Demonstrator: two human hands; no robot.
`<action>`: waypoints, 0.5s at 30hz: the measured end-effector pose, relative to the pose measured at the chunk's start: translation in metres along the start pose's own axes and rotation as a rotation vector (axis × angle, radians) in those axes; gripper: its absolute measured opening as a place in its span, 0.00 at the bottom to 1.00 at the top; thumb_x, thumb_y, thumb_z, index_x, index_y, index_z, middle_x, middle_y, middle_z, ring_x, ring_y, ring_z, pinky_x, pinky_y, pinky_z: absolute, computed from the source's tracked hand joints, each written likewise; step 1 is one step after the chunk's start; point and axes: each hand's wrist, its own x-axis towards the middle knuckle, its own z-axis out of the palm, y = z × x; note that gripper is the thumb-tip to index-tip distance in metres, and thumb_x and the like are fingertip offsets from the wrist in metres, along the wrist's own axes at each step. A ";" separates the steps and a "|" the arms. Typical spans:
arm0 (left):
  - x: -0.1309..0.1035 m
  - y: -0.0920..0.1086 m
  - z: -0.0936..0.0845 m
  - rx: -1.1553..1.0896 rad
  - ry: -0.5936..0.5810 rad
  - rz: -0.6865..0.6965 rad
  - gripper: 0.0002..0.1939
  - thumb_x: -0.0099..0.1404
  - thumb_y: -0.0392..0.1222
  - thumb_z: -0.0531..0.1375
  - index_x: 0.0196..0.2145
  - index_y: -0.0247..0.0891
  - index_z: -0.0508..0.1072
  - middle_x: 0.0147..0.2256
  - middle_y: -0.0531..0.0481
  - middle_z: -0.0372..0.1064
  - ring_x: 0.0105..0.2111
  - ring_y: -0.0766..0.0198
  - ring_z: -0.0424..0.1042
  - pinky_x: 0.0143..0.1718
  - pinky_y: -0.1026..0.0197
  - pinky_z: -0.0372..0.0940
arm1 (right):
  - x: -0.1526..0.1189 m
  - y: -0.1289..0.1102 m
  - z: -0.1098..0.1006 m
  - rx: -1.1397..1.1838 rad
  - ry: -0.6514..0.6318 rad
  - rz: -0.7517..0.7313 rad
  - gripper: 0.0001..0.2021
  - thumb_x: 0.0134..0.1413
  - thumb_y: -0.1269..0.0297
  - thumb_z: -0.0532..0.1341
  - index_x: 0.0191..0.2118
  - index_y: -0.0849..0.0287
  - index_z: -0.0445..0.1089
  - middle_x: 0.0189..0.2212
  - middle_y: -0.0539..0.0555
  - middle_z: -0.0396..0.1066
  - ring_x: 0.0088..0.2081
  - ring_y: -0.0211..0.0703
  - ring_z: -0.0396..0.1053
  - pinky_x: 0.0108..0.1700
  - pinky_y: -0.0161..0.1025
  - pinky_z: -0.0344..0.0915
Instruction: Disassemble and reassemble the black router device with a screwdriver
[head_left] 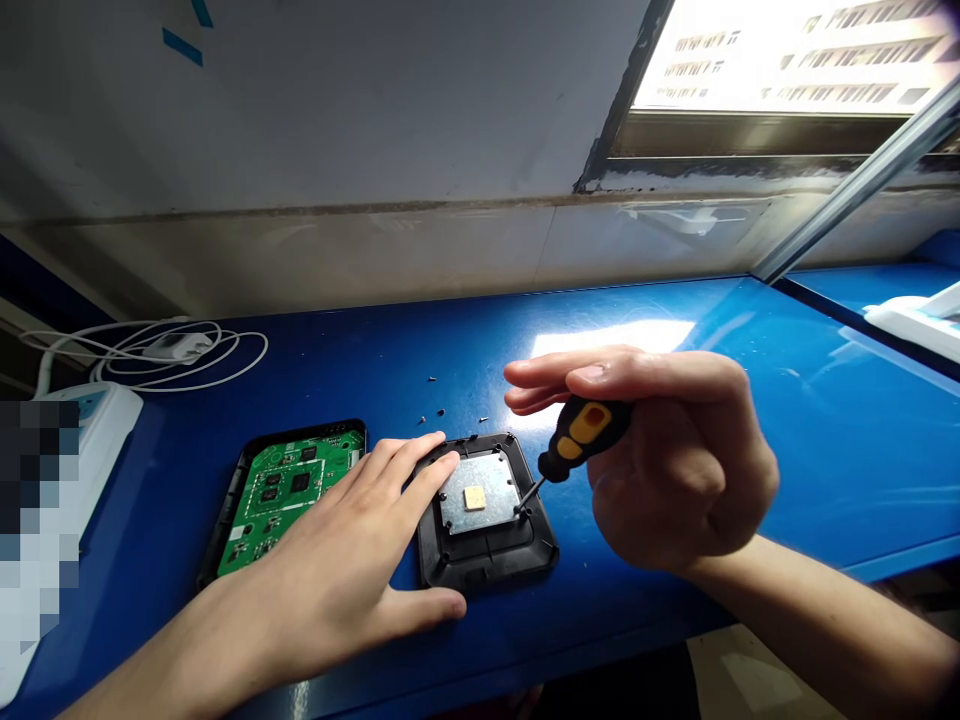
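My right hand (675, 450) is closed around the black and yellow handle of a screwdriver (585, 435). The screwdriver's tip meets the lower right corner of a silver metal plate (491, 478), which lies in a black plastic cover (480, 560). A small cream-coloured square pad (474, 498) sits on the plate. With its fingers spread, my left hand (360, 540) rests on the cover's left side, fingertips at its upper left edge. Left of the cover, a green circuit board (285, 485) lies in a black casing (225, 520), partly hidden by my left hand.
Several small screws (441, 412) lie on the blue table (337, 370) behind the cover. A white cable (225, 375) with an adapter (180, 347) is coiled at the back left. A white device (112, 430) stands at the left edge. A metal-framed divider (847, 190) rises at the right.
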 end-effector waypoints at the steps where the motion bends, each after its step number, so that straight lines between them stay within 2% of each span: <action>1: 0.000 0.000 0.000 -0.003 0.008 0.002 0.47 0.64 0.65 0.66 0.73 0.50 0.53 0.74 0.44 0.49 0.71 0.39 0.52 0.67 0.34 0.61 | 0.000 0.000 0.000 -0.011 -0.007 0.001 0.12 0.72 0.61 0.55 0.53 0.52 0.73 0.42 0.57 0.79 0.40 0.48 0.81 0.33 0.45 0.80; 3: -0.001 0.000 0.001 -0.017 0.027 0.010 0.47 0.63 0.65 0.67 0.73 0.51 0.53 0.73 0.45 0.50 0.71 0.39 0.53 0.67 0.35 0.62 | 0.000 0.000 -0.002 -0.099 -0.018 -0.018 0.10 0.68 0.57 0.61 0.50 0.52 0.74 0.41 0.56 0.76 0.37 0.47 0.79 0.32 0.46 0.80; 5: -0.001 0.000 0.001 -0.027 0.032 0.011 0.47 0.63 0.64 0.67 0.72 0.51 0.53 0.73 0.45 0.51 0.70 0.39 0.54 0.67 0.35 0.62 | 0.001 0.000 -0.003 -0.181 -0.028 -0.038 0.08 0.64 0.63 0.65 0.48 0.53 0.76 0.40 0.55 0.73 0.35 0.45 0.77 0.31 0.45 0.80; 8: -0.001 0.000 -0.001 -0.030 0.011 0.004 0.46 0.64 0.64 0.67 0.72 0.51 0.54 0.73 0.45 0.50 0.71 0.39 0.53 0.67 0.34 0.61 | 0.001 -0.001 -0.003 -0.114 -0.019 -0.031 0.13 0.67 0.72 0.57 0.51 0.53 0.75 0.41 0.55 0.78 0.37 0.45 0.78 0.32 0.44 0.80; 11: -0.001 0.001 -0.002 -0.030 0.002 -0.008 0.47 0.63 0.66 0.66 0.72 0.51 0.54 0.73 0.46 0.49 0.71 0.39 0.53 0.66 0.34 0.62 | 0.001 -0.002 -0.003 -0.037 -0.027 -0.056 0.14 0.71 0.67 0.54 0.54 0.53 0.73 0.42 0.56 0.81 0.40 0.48 0.79 0.35 0.47 0.80; 13: 0.000 0.001 -0.002 -0.028 -0.001 -0.019 0.47 0.63 0.65 0.66 0.72 0.52 0.53 0.73 0.46 0.49 0.70 0.40 0.54 0.66 0.36 0.63 | 0.002 -0.003 -0.003 -0.088 -0.053 -0.080 0.10 0.68 0.62 0.60 0.51 0.52 0.74 0.41 0.56 0.79 0.37 0.48 0.79 0.33 0.48 0.80; 15: 0.000 0.002 -0.002 -0.027 -0.009 -0.026 0.47 0.63 0.65 0.66 0.73 0.51 0.53 0.73 0.45 0.49 0.70 0.41 0.54 0.66 0.37 0.63 | 0.003 -0.005 -0.003 -0.157 -0.057 -0.081 0.07 0.63 0.64 0.67 0.45 0.53 0.75 0.40 0.55 0.75 0.34 0.44 0.77 0.29 0.45 0.78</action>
